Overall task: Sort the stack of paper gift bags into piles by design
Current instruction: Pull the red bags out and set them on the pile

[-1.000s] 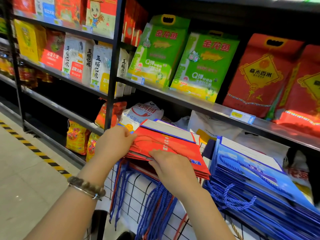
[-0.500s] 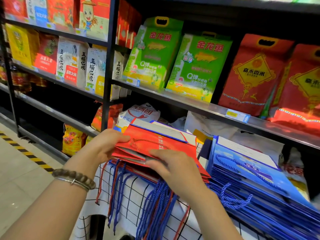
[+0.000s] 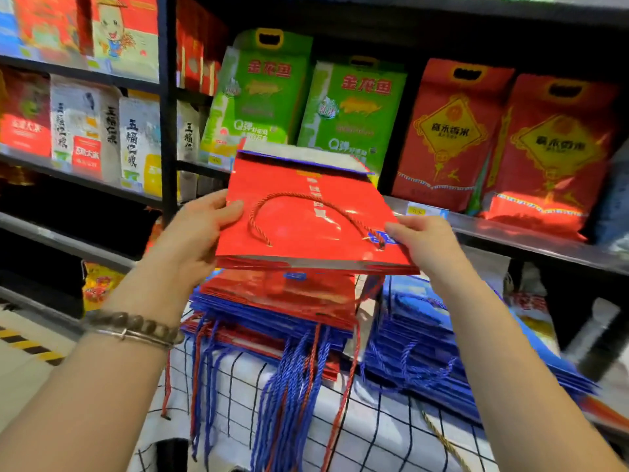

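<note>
top gift bag [image 3: 306,229]: glossy red, red twisted rope handle [image 3: 306,196], blue trim along far edge, small blue logo at near right corner. mixed stack [image 3: 279,298] under it: red and blue layers; cords [image 3: 289,386] hanging off the front are blue, a few red. right pile [image 3: 425,335]: all blue, blue cords. cloth [image 3: 374,434]: white, black grid. green rice bags [image 3: 262,97]: red lettering. red rice bags [image 3: 449,131]: yellow diamond. floor tape [image 3: 27,345]: yellow/black stripes.
</note>
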Demonstrator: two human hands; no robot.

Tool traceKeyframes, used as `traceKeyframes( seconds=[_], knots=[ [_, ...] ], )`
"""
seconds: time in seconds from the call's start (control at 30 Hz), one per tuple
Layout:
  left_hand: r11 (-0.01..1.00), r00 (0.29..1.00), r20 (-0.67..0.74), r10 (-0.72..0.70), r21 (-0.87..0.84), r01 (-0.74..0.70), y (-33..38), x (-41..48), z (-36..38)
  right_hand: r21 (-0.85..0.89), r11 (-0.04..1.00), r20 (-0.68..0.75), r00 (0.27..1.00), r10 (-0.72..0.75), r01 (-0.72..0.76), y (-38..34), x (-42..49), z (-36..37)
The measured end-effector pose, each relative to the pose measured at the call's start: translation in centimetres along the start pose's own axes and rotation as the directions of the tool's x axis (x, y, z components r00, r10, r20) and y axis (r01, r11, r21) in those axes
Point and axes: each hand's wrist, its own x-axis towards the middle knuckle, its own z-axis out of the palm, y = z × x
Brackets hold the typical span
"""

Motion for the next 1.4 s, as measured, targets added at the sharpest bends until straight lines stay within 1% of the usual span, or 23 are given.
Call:
traceKeyframes(
  seconds=[0.07,0.1,0.17,0.23,0.33,0.43,0.53,0.67,0.77,0.83,0.87,0.9,0.93,0.97,1.0,1.03,1.1,1.13,1.17,1.23,1.27,1.3,1.4],
  knots=[
    [1.0,0.997,0.075,0.008,-0.015,-0.006,-0.1,1.1,2.4,0.011,0.999,-0.138,0.989,-0.042,0.044,-0.2,0.2,-2.9],
    [1.0,0.994,0.111,0.004,-0.008,-0.003,-0.3,1.6,3.7,0.013,0.998,-0.177,0.983,-0.052,0.055,0.0,0.2,-4.7],
    [0.997,0.986,0.163,-0.028,0.069,0.017,-1.2,2.7,6.7,0.027,0.998,-0.21,0.977,-0.048,0.055,1.0,-0.4,-8.0],
    [0.986,0.974,0.22,-0.058,0.166,0.021,-2.7,3.6,9.6,0.008,1.0,-0.237,0.972,-0.006,0.009,2.9,-1.4,-10.9],
    [0.935,0.95,0.289,-0.117,0.354,0.008,-5.7,4.1,13.7,-0.038,0.992,-0.259,0.96,0.103,-0.117,6.2,-3.6,-13.9],
    [0.833,0.939,0.291,-0.182,0.553,-0.01,-8.5,3.8,16.1,-0.107,0.966,-0.294,0.935,0.197,-0.237,9.8,-5.0,-15.6],
    [0.675,0.929,0.272,-0.252,0.737,-0.032,-10.2,3.1,16.7,-0.182,0.931,-0.262,0.928,0.264,-0.317,12.1,-5.7,-16.0],
    [0.598,0.927,0.249,-0.281,0.801,-0.033,-11.9,3.3,15.9,-0.267,0.892,-0.199,0.927,0.319,-0.364,13.6,-5.8,-15.4],
    [0.477,0.92,0.246,-0.306,0.875,-0.075,-12.2,3.6,15.6,-0.385,0.835,-0.167,0.919,0.356,-0.393,13.4,-6.0,-15.0],
    [0.459,0.929,0.25,-0.272,0.882,-0.102,-11.8,3.5,15.7,-0.467,0.787,-0.13,0.912,0.389,-0.403,12.3,-6.2,-15.0],
    [0.464,0.94,0.254,-0.227,0.877,-0.125,-11.3,3.5,15.9,-0.537,0.75,-0.136,0.917,0.375,-0.386,11.7,-6.1,-15.2],
    [0.434,0.95,0.266,-0.163,0.884,-0.173,-10.5,3.4,16.3,-0.607,0.705,-0.16,0.925,0.344,-0.367,11.0,-5.7,-15.3],
    [0.387,0.95,0.29,-0.113,0.894,-0.227,-9.7,3.3,17.0,-0.64,0.686,-0.193,0.936,0.294,-0.347,10.5,-5.0,-15.4],
    [0.344,0.939,0.331,-0.091,0.895,-0.282,-8.9,3.1,17.9,-0.647,0.689,-0.207,0.945,0.254,-0.327,9.7,-4.4,-15.4],
    [0.298,0.919,0.38,-0.101,0.893,-0.337,-8.2,2.7,19.0,-0.641,0.707,-0.198,0.955,0.223,-0.298,9.0,-3.5,-15.0],
    [0.277,0.894,0.424,-0.148,0.885,-0.374,-7.9,2.0,20.2,-0.657,0.709,-0.151,0.967,0.207,-0.255,8.4,-2.6,-14.5],
    [0.298,0.844,0.446,-0.299,0.884,-0.361,-8.7,0.7,22.5,-0.731,0.664,-0.005,0.974,0.226,-0.158,7.6,-1.2,-12.6],
    [0.284,0.818,0.459,-0.346,0.883,-0.375,-9.9,0.6,23.0,-0.76,0.641,0.077,0.965,0.252,-0.107,7.5,-0.8,-11.6],
    [0.259,0.809,0.431,-0.4,0.9,-0.351,-11.5,0.8,23.1,-0.782,0.62,0.155,0.944,0.291,-0.063,8.1,-0.5,-10.5],
    [0.163,0.781,0.389,-0.489,0.92,-0.356,-14.0,1.1,22.2,-0.827,0.563,0.252,0.889,0.382,-0.007,10.0,-0.7,-8.5],
    [0.136,0.755,0.392,-0.525,0.915,-0.38,-14.8,1.0,21.6,-0.843,0.537,0.265,0.862,0.432,-0.01,11.0,-1.0,-7.8],
    [0.13,0.733,0.382,-0.563,0.917,-0.378,-15.5,0.9,21.2,-0.852,0.523,0.268,0.838,0.476,-0.024,11.7,-1.4,-7.4],
    [0.131,0.712,0.372,-0.596,0.919,-0.371,-16.4,0.8,20.9,-0.854,0.519,0.261,0.827,0.497,-0.042,12.3,-2.1,-6.8]
  ],
)
